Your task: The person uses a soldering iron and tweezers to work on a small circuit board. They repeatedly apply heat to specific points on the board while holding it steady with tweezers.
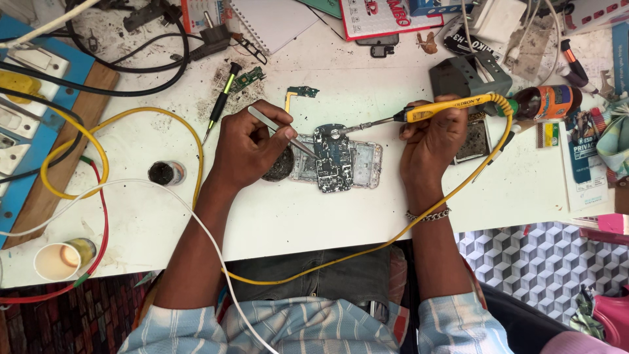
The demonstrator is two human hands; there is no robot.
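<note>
A dark circuit board [333, 159] lies on a silver phone frame [368, 164] in the middle of the white table [314, 210]. My left hand [247, 145] grips metal tweezers [282, 132] whose tips touch the board's left edge. My right hand [431, 139] holds a yellow soldering iron [445, 109] horizontally, its tip resting on the top of the board. The iron's yellow cable [452, 196] loops down over the table's front edge.
A small round tin [282, 167] sits under my left hand. A screwdriver [221, 101] and small green boards [247, 78] lie behind it. A grey iron stand [470, 75], a paper cup [57, 260], a black pot [164, 173] and tangled cables [98, 151] surround the work area.
</note>
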